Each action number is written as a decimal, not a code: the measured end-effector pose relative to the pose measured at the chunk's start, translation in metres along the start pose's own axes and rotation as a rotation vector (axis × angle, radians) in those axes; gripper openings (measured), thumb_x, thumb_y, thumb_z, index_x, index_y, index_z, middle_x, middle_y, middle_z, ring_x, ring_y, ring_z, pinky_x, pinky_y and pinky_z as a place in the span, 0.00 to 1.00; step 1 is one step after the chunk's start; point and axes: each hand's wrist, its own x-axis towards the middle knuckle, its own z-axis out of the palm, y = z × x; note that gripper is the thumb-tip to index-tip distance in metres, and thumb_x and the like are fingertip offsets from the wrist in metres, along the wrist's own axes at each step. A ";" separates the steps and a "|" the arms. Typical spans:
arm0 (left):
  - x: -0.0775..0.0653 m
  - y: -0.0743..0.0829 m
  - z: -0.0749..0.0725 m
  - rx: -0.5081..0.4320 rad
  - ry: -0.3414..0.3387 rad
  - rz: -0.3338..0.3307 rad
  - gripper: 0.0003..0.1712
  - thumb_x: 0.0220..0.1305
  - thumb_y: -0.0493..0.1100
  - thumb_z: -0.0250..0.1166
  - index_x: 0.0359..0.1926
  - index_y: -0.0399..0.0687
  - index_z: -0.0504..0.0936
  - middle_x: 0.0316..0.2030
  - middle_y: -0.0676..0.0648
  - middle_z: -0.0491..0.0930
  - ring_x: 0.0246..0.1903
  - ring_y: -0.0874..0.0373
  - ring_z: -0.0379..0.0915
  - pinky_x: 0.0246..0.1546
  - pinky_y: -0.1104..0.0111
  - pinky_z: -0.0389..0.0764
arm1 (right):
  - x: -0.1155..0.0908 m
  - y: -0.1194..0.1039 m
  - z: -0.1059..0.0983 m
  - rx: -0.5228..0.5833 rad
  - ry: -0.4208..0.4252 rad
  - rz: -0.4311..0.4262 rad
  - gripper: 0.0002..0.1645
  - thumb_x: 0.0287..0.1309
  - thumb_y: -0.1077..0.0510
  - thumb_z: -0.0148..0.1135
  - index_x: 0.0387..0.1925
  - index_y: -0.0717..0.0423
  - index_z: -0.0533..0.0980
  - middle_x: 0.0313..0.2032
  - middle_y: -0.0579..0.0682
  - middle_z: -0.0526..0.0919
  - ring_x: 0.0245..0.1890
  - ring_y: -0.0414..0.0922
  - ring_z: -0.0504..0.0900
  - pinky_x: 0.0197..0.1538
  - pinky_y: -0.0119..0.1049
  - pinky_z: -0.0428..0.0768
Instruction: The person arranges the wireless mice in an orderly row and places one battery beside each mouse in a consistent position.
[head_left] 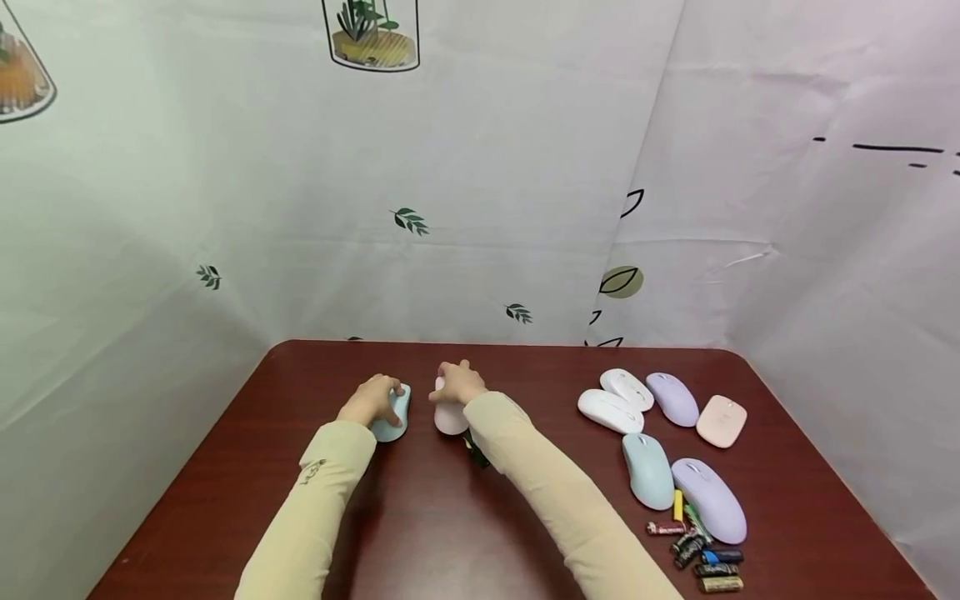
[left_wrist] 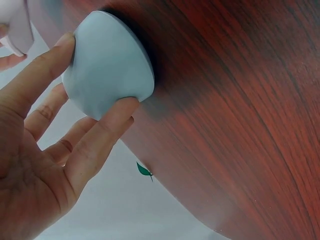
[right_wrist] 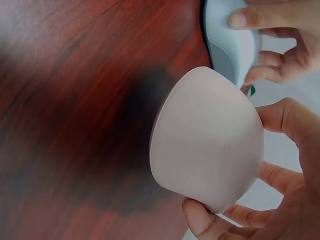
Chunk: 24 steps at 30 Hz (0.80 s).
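Observation:
Near the far edge of the table, my left hand (head_left: 372, 398) grips a light blue computer mouse (head_left: 393, 427) by its sides, thumb on one side and fingers on the other. The left wrist view shows the rounded end of this blue mouse (left_wrist: 110, 62) close over the wood. Just to the right, my right hand (head_left: 461, 385) holds a pale pink mouse (head_left: 451, 419) between thumb and fingers. Seen from the right wrist, the pink mouse (right_wrist: 207, 140) casts a dark shadow on the tabletop. A small dark-and-green item (head_left: 476, 450) is partly hidden by the right sleeve.
On the table's right side lie two white mice (head_left: 611, 411), two lilac mice (head_left: 709, 500), a blue mouse (head_left: 648, 471) and a pink mouse (head_left: 722, 422). Several loose batteries (head_left: 690, 550) lie in front of them. A printed white cloth (head_left: 465, 167) hangs behind the table (head_left: 450, 533).

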 end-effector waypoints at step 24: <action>0.003 0.001 0.000 0.006 -0.017 -0.015 0.28 0.40 0.33 0.76 0.47 0.36 0.78 0.53 0.31 0.71 0.46 0.42 0.70 0.42 0.56 0.77 | 0.009 0.010 0.014 -0.052 -0.019 0.062 0.28 0.52 0.49 0.66 0.54 0.54 0.73 0.51 0.62 0.70 0.43 0.57 0.76 0.45 0.46 0.75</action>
